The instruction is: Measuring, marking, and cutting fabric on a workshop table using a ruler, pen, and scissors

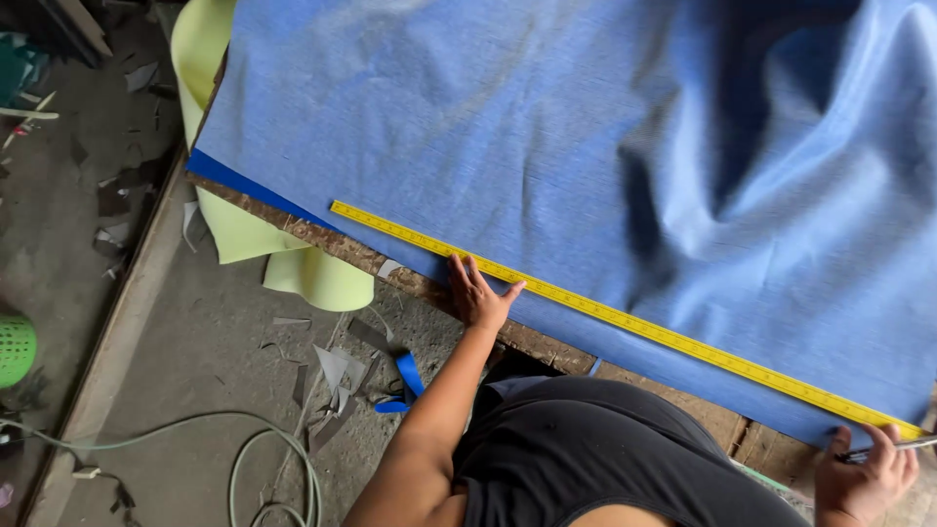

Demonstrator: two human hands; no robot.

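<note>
A large sheet of blue fabric (547, 127) lies spread over a worn wooden table (381, 265). A long yellow ruler (625, 317) rests on the fabric, parallel to its near edge. My left hand (478, 291) presses flat on the fabric edge just beside the ruler, fingers spread. At the ruler's right end, my right hand (864, 473) grips a thin silver pen (903, 446), its tip close to the ruler's end.
Pale yellow foam sheet (293, 259) hangs off the table's left side. On the concrete floor lie scraps of fabric (337, 376), a blue strip (405, 376), a looping pale hose (264, 459) and a green basket (15, 346) at the far left.
</note>
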